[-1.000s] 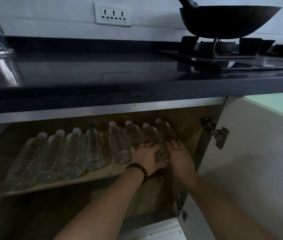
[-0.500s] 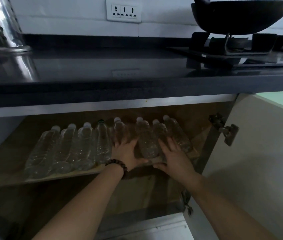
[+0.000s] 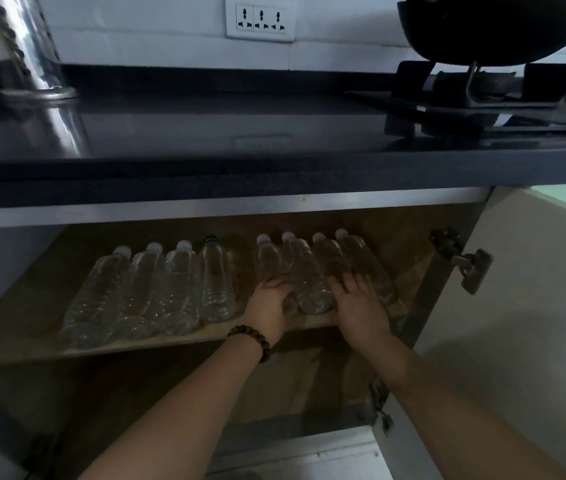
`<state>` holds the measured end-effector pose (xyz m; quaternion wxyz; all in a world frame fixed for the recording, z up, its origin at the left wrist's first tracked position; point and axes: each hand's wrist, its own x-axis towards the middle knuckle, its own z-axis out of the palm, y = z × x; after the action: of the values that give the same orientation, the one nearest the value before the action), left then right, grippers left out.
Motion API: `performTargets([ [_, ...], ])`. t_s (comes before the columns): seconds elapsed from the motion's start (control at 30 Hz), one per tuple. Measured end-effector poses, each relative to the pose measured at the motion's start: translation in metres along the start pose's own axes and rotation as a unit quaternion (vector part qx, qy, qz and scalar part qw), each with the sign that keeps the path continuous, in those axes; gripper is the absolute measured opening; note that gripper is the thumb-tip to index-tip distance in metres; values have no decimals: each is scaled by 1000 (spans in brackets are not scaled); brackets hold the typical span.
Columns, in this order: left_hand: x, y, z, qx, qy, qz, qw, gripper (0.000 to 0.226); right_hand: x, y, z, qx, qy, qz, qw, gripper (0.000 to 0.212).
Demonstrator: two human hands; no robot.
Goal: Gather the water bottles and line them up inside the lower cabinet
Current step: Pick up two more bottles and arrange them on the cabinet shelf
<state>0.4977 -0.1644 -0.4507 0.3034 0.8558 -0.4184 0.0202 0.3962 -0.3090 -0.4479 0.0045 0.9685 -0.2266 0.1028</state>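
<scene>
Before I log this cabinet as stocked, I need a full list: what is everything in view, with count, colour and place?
Water bottles: eight, clear; seven white caps, one dark cap; lying side by side on the cabinet shelf, caps to the back.
Cabinet shelf: one, wood, under the countertop.
Cabinet door: one, pale, open at right.
Hinge: one, metal, on the door.
Countertop: one, dark.
Wok: one, black, on the stove.
Wall socket: one, white.
Metal vessel: one, shiny, top left.
Beaded bracelet: one, dark, left wrist.
Left hand, right hand: on the right-hand bottles.
</scene>
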Motion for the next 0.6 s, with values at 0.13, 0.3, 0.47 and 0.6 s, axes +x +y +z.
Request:
performTargets([
  [0.13,-6,-8,-11,-27,-6,24,999,43,1,-12,-1,-12,3,-61,998,68],
  [0.3,-7,-6,-22,-31,-32,31,999,43,3,-20,5,-2,34,-59,998,56],
  [0.47,-19,-12,-44,17,-33,39,999,53,1,-29,-8,12,19,-56,998,62],
  [0.6,-48,-37,-81,112,110,-63,986,56,-9,-86,-26,130,79,-105,983,68],
])
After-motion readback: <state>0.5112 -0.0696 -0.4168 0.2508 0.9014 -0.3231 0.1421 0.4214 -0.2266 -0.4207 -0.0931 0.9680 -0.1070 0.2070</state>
